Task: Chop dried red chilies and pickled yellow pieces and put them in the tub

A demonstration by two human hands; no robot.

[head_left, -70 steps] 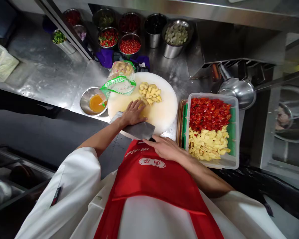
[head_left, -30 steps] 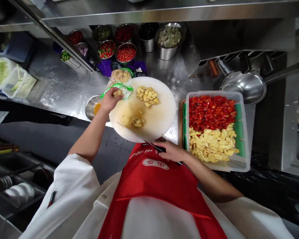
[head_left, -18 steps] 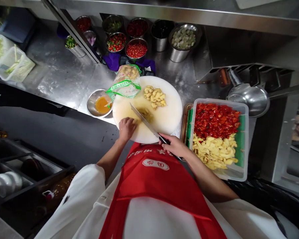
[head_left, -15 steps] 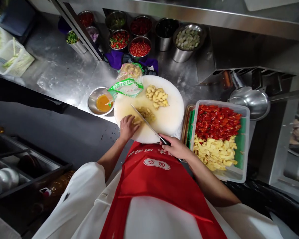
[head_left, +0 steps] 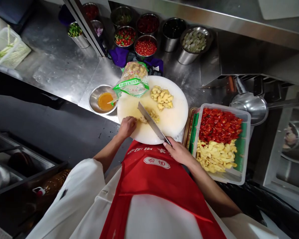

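Note:
My right hand (head_left: 175,149) is closed around the dark handle of a kitchen knife (head_left: 153,122). Its blade slants up and left over a round white cutting board (head_left: 176,122), its flat side partly showing. Curled at the board's left edge, my left hand (head_left: 128,127) has its fingertips against a piece of ginger (head_left: 142,119) left of the blade. Sliced ginger (head_left: 153,115) lies just behind the blade, partly covered by it. Farther back on the board sits a heap of peeled ginger (head_left: 162,97). A green-and-clear plastic bag (head_left: 134,79) of ginger rests over the board's back left edge.
A steel bowl (head_left: 93,99) with orange liquid stands left of the board. To the right, a clear plastic tub (head_left: 246,142) contains chopped red peppers and sliced ginger. Several steel pots (head_left: 186,58) of ingredients line the back under a shelf (head_left: 214,20). A pan (head_left: 250,106) sits at the right.
The knife blade has turned to show more of its flat side. My left hand has drawn its fingers together from a spread position. The whole view has shifted slightly.

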